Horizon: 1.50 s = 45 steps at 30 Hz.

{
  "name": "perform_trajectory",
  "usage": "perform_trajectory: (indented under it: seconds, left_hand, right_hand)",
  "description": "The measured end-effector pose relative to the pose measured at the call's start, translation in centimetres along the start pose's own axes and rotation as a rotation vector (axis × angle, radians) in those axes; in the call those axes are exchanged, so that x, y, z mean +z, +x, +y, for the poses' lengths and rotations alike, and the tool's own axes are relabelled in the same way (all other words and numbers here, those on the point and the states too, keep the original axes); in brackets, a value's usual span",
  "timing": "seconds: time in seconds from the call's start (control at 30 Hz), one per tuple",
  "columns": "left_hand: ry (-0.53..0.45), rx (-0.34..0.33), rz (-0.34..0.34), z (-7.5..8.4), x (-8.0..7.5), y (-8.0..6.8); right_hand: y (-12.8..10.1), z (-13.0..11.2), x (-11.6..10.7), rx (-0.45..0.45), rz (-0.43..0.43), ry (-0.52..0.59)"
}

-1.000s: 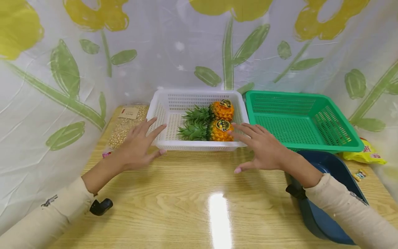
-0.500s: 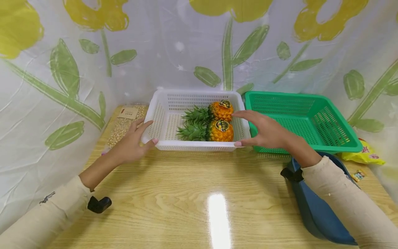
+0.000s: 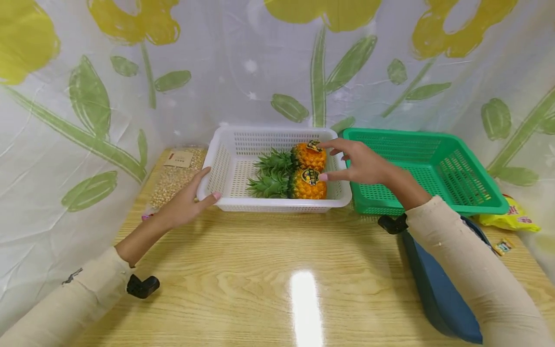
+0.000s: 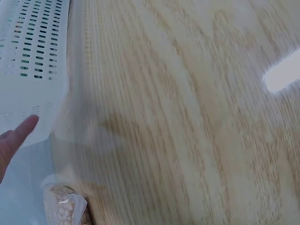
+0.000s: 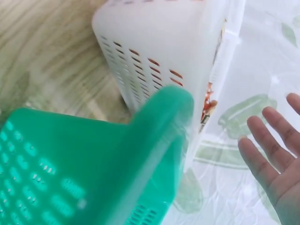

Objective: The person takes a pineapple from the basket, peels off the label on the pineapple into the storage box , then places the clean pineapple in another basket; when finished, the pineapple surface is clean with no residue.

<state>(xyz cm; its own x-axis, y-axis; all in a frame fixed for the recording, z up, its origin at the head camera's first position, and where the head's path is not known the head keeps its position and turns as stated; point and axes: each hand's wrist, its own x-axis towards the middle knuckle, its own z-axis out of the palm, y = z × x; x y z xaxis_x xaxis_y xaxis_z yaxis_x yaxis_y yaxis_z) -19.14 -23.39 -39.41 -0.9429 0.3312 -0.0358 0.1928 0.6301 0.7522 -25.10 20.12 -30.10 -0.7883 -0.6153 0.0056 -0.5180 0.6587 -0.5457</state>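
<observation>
Two orange pineapples lie side by side at the right end of a white plastic basket (image 3: 277, 202), their green leaves pointing left. Each carries a dark round label. The front pineapple (image 3: 307, 190) is nearer to me and the back pineapple (image 3: 303, 159) sits behind it. My left hand (image 3: 184, 205) holds the basket's left front corner, thumb at the rim; in the left wrist view the thumb (image 4: 23, 131) shows against the white wall. My right hand (image 3: 362, 164) hovers over the basket's right end with fingers spread, thumb and fingertips close over the pineapples and holding nothing.
A green plastic basket (image 3: 485, 193) stands right of the white one. In front of it is a dark blue tub (image 3: 446, 289), partly hidden by my right sleeve. A bag of corn kernels (image 3: 166, 185) lies left; a yellow packet (image 3: 511, 217) and small wrapper (image 3: 504, 246) lie right.
My left hand has come onto the white basket's left front corner. My right hand has gone from the basket's right front rim up over the pineapples. The pineapples look unmoved.
</observation>
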Motion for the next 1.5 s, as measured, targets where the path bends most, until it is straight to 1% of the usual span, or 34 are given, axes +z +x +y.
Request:
perform_trajectory:
  seconds: [0.3, 0.47, 0.53, 0.8, 0.93, 1.03, 1.17, 1.5]
  left_hand:
    - [-0.046, -0.05, 0.001, 0.1, 0.2, 0.1]
    - [-0.058, -0.039, 0.008, 0.2, 0.2, 0.1]
    - [-0.058, -0.035, 0.014, 0.3, 0.2, 0.1]
    - [-0.108, -0.07, 0.016, 0.2, 0.4, -0.2]
    - [-0.101, -0.065, 0.024, 0.1, 0.5, 0.0]
    - [-0.078, -0.057, 0.034, 0.2, 0.4, 0.3]
    - [-0.071, -0.048, 0.041, 0.4, 0.3, 0.4]
    - [-0.11, -0.057, 0.021, 1.1, 0.3, 0.3]
  right_hand:
    - [2.0, 0.6, -1.0, 0.03, -0.024, 0.016]
    - [3.2, 1.2, -1.3, 0.066, -0.045, 0.027]
    - [3.6, 1.4, -1.5, 0.067, -0.053, 0.037]
    - [4.9, 1.6, -1.7, 0.061, -0.08, 0.017]
    - [5.4, 1.9, -1.8, 0.085, -0.093, 0.021]
    - [5.9, 2.2, -2.1, 0.104, -0.1, 0.018]
    - [6.8, 2.6, -2.5, 0.117, -0.106, 0.014]
    - [8.1, 3.0, -2.7, 0.182, -0.128, -0.028]
